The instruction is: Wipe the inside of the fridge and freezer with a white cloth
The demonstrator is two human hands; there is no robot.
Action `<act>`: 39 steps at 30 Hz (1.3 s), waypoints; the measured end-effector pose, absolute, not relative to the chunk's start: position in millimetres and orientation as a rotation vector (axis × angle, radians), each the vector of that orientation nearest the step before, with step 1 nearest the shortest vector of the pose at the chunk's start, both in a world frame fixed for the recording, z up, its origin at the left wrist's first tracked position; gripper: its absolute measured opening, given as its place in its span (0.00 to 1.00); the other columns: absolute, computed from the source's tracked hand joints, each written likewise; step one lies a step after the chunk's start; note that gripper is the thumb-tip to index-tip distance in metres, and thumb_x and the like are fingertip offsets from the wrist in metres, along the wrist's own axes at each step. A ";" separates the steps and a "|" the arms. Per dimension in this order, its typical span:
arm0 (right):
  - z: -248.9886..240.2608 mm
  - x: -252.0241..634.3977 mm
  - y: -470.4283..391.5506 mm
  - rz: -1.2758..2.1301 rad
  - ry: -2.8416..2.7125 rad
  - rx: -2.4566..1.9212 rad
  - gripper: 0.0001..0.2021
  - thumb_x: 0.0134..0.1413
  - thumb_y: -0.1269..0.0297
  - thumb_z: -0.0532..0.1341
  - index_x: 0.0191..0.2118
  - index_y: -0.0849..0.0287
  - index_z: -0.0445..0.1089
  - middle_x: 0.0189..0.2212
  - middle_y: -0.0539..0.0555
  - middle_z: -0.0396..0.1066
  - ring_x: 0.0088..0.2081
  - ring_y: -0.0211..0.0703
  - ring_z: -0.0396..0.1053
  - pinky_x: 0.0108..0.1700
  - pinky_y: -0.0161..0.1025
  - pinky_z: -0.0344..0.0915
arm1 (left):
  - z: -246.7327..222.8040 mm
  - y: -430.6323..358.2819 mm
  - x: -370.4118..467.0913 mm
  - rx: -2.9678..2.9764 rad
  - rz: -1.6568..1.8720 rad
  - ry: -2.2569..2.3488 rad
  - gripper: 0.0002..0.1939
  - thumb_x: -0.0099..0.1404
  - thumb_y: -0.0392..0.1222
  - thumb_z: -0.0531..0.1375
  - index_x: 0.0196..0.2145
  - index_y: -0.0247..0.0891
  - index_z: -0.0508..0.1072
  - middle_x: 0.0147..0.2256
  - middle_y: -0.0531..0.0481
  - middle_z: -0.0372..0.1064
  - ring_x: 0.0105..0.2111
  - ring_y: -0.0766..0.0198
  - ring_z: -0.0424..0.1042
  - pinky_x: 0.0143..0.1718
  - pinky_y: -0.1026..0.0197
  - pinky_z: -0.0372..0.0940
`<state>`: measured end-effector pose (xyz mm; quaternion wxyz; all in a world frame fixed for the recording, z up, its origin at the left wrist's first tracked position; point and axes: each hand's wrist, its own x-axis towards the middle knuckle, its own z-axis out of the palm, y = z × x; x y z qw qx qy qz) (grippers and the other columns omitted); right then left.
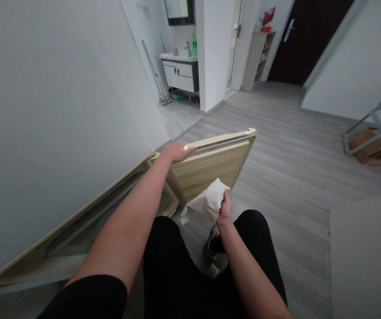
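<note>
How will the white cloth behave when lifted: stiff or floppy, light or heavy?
Likely floppy: the cloth droops in loose folds from the right hand. Probably light, since it looks thin and that hand alone holds it. Its crumpled shape seems unlikely to roll.

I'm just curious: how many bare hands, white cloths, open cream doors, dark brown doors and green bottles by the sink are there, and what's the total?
Bare hands: 2 (left hand, right hand)
White cloth: 1
Open cream door: 1
Dark brown door: 1
Green bottle: 1
Total: 6
</note>
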<state>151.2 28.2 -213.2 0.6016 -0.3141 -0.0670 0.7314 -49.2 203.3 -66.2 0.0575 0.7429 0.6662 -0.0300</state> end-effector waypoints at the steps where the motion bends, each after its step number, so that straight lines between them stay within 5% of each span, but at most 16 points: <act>1: -201.4 146.9 33.9 1.686 -0.160 -0.716 0.23 0.61 0.44 0.57 0.46 0.59 0.75 0.41 0.56 0.79 0.45 0.48 0.77 0.49 0.45 0.75 | -64.6 198.9 -48.5 2.275 -0.098 1.994 0.46 0.63 0.77 0.36 0.55 0.41 0.72 0.55 0.38 0.73 0.53 0.45 0.72 0.49 0.53 0.63; 7: -167.7 124.3 70.0 1.468 -0.213 -0.780 0.19 0.58 0.49 0.59 0.46 0.60 0.71 0.37 0.52 0.77 0.41 0.42 0.75 0.52 0.43 0.71 | -63.4 177.5 -46.7 2.422 -0.142 1.884 0.48 0.60 0.79 0.38 0.48 0.39 0.78 0.50 0.38 0.76 0.50 0.44 0.74 0.46 0.54 0.64; 13: -197.3 101.2 54.6 1.187 -0.770 -0.999 0.22 0.58 0.49 0.56 0.51 0.60 0.71 0.51 0.57 0.72 0.55 0.47 0.68 0.64 0.48 0.58 | -68.9 165.3 -49.2 2.488 -0.161 1.893 0.46 0.60 0.79 0.39 0.45 0.40 0.79 0.48 0.39 0.77 0.49 0.45 0.74 0.44 0.54 0.64; 19: -217.1 101.4 43.9 0.633 -1.391 -1.286 0.25 0.60 0.65 0.51 0.61 0.64 0.67 0.58 0.68 0.62 0.63 0.54 0.57 0.67 0.54 0.51 | -68.9 158.0 -49.5 2.510 -0.140 1.879 0.45 0.61 0.78 0.39 0.45 0.41 0.80 0.48 0.39 0.78 0.49 0.44 0.74 0.45 0.54 0.64; 23: -221.4 122.4 54.7 0.308 -1.389 -1.571 0.21 0.61 0.57 0.56 0.52 0.66 0.72 0.52 0.71 0.63 0.60 0.62 0.57 0.64 0.59 0.54 | -66.5 155.8 -50.0 2.531 -0.120 1.895 0.45 0.62 0.77 0.39 0.48 0.41 0.78 0.48 0.39 0.77 0.50 0.44 0.74 0.45 0.54 0.64; 30: -222.6 199.4 87.1 0.104 -1.146 -1.841 0.37 0.49 0.39 0.66 0.57 0.63 0.67 0.58 0.72 0.55 0.60 0.67 0.54 0.60 0.63 0.56 | -68.9 160.4 -50.4 2.500 -0.026 1.946 0.46 0.62 0.78 0.38 0.46 0.40 0.79 0.45 0.37 0.78 0.47 0.43 0.75 0.43 0.52 0.64; 39: -235.2 247.0 147.4 0.090 -1.003 -1.746 0.44 0.58 0.41 0.57 0.70 0.65 0.48 0.65 0.73 0.45 0.67 0.62 0.47 0.64 0.59 0.53 | -76.0 171.9 -47.7 2.471 -0.008 2.043 0.47 0.63 0.78 0.35 0.45 0.40 0.78 0.44 0.36 0.78 0.44 0.44 0.75 0.41 0.51 0.65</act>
